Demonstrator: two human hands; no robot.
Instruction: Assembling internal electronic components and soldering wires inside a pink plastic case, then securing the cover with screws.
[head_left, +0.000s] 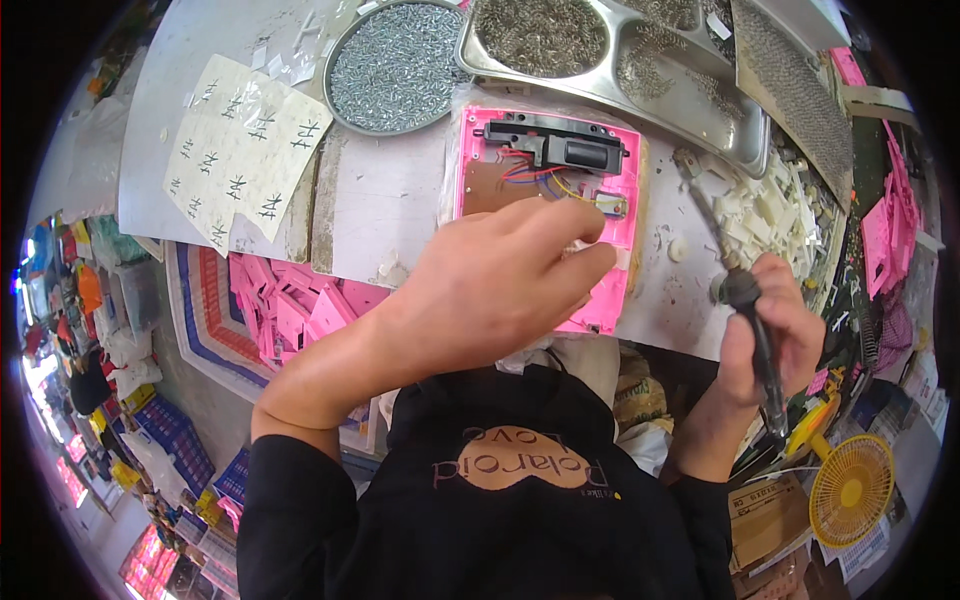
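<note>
A pink plastic housing (480, 180) lies on the table in front of me. Fitted into it are a black plastic part (575, 150), red, blue and yellow wires, and a small metal piece (610, 205) at its right side. My left hand (510, 270) reaches over the housing with its fingers curled together, covering its lower middle. Something pale shows at the fingertips, but I cannot make it out. To the right, my right hand (775, 330) grips a dark-handled tool (745, 295). Its long, thin shaft points away from me, and its tip is apart from the housing.
A round dish (395, 65) of screws and a metal compartment tray (610, 85) of small metal parts stand behind the housing. White plastic pieces (775, 215) are heaped at right. Pink parts (290, 310) fill a basket at left. A yellow fan (850, 490) stands at lower right.
</note>
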